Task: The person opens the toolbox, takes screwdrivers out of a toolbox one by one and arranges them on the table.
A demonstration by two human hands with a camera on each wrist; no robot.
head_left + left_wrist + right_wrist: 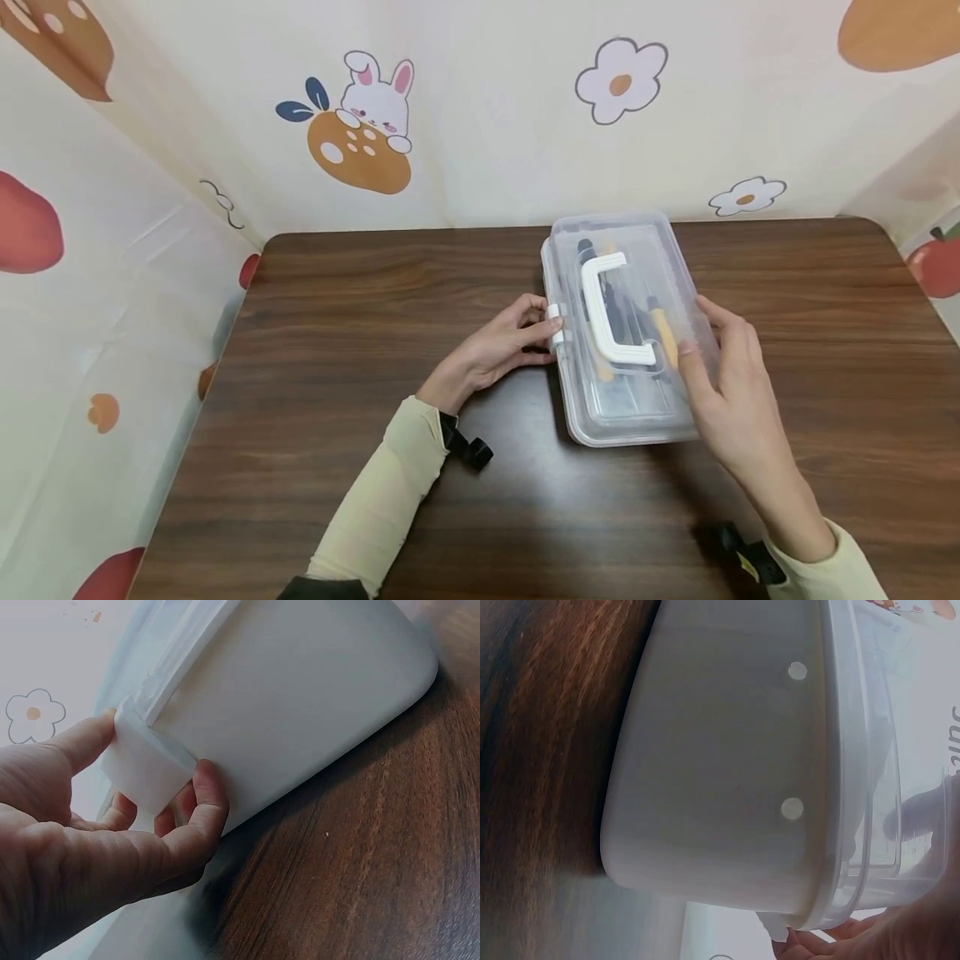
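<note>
And here's the left hand (504,340), thumb and fingers clamped on a small white plastic latch (146,757), thumb at its upper edge, a fingertip at its lower corner! The translucent rectangular plastic box (633,317) lies flat on the dark wood-grain counter (337,300), close to the back edge and nearer the back right corner than the back left. Across it, the right hand (731,392) grips the opposite side, thumb over the lid, fingers round the edge; the right wrist view has them right by a second white tab (775,926), though whether they press it, I can't tell!

The step looks like working that left latch, and whether it's being lifted or snapped home isn't clear. Either way, the right hand does best to brace firmly, so the box doesn't skid across the counter. Even pressure from the left thumb and fingers should spare the hinge a twist. And keep it level: a yellow stick-like item (663,336) shows inside, loose by the look of it, and a sharp jerk could send it rattling
</note>
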